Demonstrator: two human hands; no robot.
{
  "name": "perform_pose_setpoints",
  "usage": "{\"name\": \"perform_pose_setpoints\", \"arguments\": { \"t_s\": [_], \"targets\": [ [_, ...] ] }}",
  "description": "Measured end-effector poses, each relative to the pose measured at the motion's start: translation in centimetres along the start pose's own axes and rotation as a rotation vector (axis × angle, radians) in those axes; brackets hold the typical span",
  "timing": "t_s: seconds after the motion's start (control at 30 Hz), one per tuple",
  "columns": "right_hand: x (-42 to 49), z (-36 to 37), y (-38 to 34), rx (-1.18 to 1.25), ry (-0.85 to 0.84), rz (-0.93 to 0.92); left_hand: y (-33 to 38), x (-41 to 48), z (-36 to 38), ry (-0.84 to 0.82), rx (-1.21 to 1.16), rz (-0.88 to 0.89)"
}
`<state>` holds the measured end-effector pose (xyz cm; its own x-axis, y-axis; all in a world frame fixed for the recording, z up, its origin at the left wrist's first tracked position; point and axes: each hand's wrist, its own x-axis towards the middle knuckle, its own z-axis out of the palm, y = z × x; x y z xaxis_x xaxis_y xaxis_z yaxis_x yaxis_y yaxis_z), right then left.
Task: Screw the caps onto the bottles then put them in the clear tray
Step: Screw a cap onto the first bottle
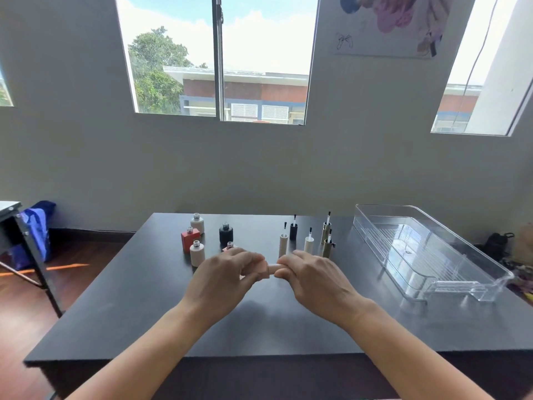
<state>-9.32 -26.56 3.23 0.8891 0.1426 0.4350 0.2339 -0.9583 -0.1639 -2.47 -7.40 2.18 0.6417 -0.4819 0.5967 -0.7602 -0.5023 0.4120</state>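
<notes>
Left hand (227,272) grips small peach square glass bottle (264,269) above dark table (144,298), right hand (311,277) pinches its pale cylindrical cap (274,267); likely light, slick, breakable, best held by flat sides.

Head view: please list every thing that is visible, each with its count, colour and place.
open bottles: five; two white, one red, one black, one pinkish partly behind the left hand; table's far left.
brush caps: five, brushes up; one beige, one black, one white, two gold; table's far middle.
pink bottle: one; held sideways above the table.
pale cap: one; at that bottle's neck.
clear tray: one; transparent; table's right side.
table: one; dark grey.
windows: three; back wall.
poster: one; pastel; wall, upper right.
blue bag: one; left of table.
hands: two; left hand grips the pink bottle, right hand grips the pale cap.
</notes>
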Motion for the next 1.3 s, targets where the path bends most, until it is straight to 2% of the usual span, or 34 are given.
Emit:
{"name": "perform_pose_setpoints", "arguments": {
  "t_s": [0.27,0.57,0.77,0.9,1.07,1.17,1.3],
  "targets": [
    [0.2,0.3,-0.3,0.160,-0.067,0.157,-0.5,-0.6,0.5,0.052,0.145,0.185],
    [0.5,0.5,-0.2,0.283,-0.068,0.248,-0.4,-0.7,0.9,0.059,0.254,0.219],
    [0.6,0.6,-0.2,0.290,-0.070,0.259,-0.6,-1.0,1.2,0.068,0.243,0.210],
    [0.6,0.3,-0.1,0.334,-0.100,0.261,-0.7,-1.0,1.3,0.065,0.136,0.118],
    [0.9,-0.6,0.2,0.544,-0.150,0.268,-0.6,-0.8,1.3,-0.023,-0.036,-0.060],
    [1.5,-1.8,0.7,0.708,-0.156,0.321,-0.4,-0.7,0.8,-0.053,-0.126,-0.191],
    [2.6,-1.8,3.0,0.693,-0.075,0.451,-0.7,-0.7,0.7,-0.118,-0.195,-0.331]
  ]
}}
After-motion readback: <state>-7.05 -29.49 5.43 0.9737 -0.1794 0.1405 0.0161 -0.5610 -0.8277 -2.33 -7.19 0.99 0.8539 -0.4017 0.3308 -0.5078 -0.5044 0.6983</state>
